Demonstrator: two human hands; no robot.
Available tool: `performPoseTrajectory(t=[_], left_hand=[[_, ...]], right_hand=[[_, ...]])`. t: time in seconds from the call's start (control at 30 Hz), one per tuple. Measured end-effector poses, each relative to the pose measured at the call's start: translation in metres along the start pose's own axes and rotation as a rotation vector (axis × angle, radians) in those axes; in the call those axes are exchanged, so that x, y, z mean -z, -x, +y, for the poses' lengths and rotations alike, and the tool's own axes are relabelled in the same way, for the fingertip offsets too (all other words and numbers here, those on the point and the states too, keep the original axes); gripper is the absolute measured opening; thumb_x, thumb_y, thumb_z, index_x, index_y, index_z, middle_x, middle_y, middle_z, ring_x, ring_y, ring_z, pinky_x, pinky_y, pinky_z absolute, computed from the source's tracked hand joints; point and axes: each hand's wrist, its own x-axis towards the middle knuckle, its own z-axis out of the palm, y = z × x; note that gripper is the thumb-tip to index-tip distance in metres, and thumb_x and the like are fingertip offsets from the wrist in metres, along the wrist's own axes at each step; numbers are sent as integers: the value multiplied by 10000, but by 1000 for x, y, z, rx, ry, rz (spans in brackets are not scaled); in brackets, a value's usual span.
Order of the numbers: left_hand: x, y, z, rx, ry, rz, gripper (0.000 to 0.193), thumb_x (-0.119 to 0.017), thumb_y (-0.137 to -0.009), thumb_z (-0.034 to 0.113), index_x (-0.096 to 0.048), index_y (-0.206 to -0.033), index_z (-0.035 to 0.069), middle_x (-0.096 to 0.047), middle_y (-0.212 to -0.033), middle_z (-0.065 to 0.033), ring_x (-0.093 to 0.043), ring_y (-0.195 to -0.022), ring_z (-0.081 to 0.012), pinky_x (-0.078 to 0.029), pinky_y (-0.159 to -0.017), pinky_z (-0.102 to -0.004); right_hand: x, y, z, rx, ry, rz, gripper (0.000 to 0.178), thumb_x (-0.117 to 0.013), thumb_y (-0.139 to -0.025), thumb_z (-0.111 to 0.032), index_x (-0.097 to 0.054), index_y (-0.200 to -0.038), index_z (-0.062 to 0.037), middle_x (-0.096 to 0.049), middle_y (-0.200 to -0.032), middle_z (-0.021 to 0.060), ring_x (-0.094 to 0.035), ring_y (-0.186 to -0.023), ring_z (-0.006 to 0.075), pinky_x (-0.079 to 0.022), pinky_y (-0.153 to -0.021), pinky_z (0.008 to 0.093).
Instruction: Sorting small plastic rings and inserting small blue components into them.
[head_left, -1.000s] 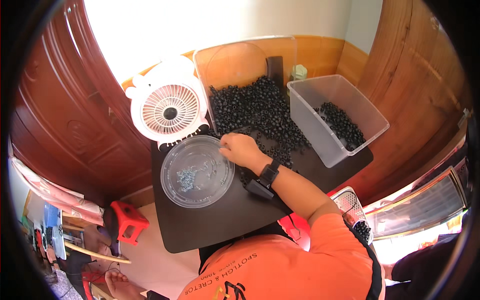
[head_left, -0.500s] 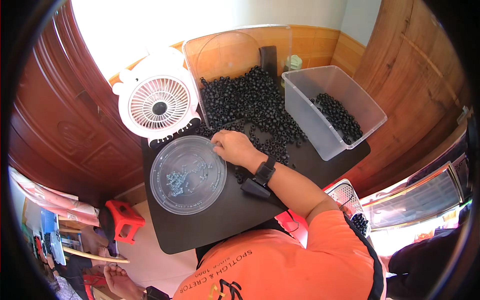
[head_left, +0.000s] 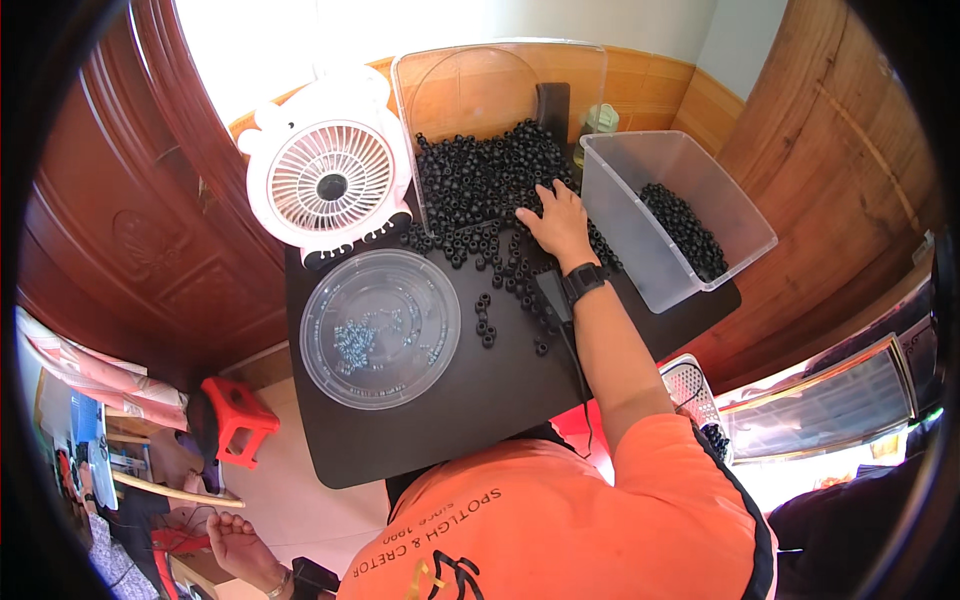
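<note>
Right grip (head_left: 558,222): fingers spread, nothing clasped that I can see, at the heap of black hollow pieces (head_left: 480,180); contact, I cannot tell. Left grip (head_left: 238,545): fingers loosely curled, nothing visible within, low beside the dark bench (head_left: 400,440). On the bench I list: the heap, between white fan (head_left: 332,187) and translucent bin (head_left: 632,235); round clear tray (head_left: 405,382), holding small pale bits (head_left: 355,345).

1. The right forearm (head_left: 622,350) extends forward over the near edge of the desk (head_left: 400,445).
2. The right hand (head_left: 562,228) is above the desk's farther part, back upward, fingers (head_left: 564,190) parted, thumb out sideways.
3. The left hand (head_left: 238,548) is outside the desk's near left corner, palm up, fingers loosely curled.
</note>
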Motion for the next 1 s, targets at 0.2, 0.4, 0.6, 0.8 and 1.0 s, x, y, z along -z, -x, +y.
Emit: performPoseTrajectory(t=[0.2,0.4,0.6,0.8,1.0], left_hand=[[-3,1,-9,20,-14,-28,239,-484,-1002,219,-613,-1064,27,-646,-904,-59,-590,-737,-145,-474,-629,-251],[-4,-5,-14,46,58,-118,224,-473,-999,201,-595,-1057,23,-617,-897,-46,-562,-725,-134,-451,-633,-245],[-7,-3,-20,75,54,-96,217,-476,-998,200,-590,-1056,25,-612,-887,-45,-550,-719,-123,-439,-638,-241],[9,-4,-20,64,50,-94,214,-473,-1004,200,-587,-1055,26,-625,-897,-52,-572,-729,-129,-456,-630,-242],[-2,-8,-30,93,45,-77,221,-468,-1011,209,-586,-1050,26,-632,-916,-62,-585,-744,-148,-467,-641,-253]], right_hand=[[-9,1,-16,57,188,-241,767,-522,-914,-563,-319,-1512,-127,-235,-1579,175,-198,-1450,396,-204,-1162,501],[4,15,-37,81,207,-456,808,-388,-928,-664,-246,-1548,-165,-118,-1618,160,-85,-1480,407,-127,-1175,553],[17,36,-44,153,144,-528,827,-369,-916,-696,-256,-1544,-170,-124,-1613,175,-86,-1475,424,-111,-1173,567],[62,61,-11,309,-217,-397,857,-541,-908,-586,-276,-1512,-39,-224,-1546,296,-245,-1431,421,-218,-1172,434],[97,120,15,451,-233,-331,986,-686,-795,-587,-283,-1501,-27,-236,-1527,308,-237,-1417,460,-212,-1166,490]])
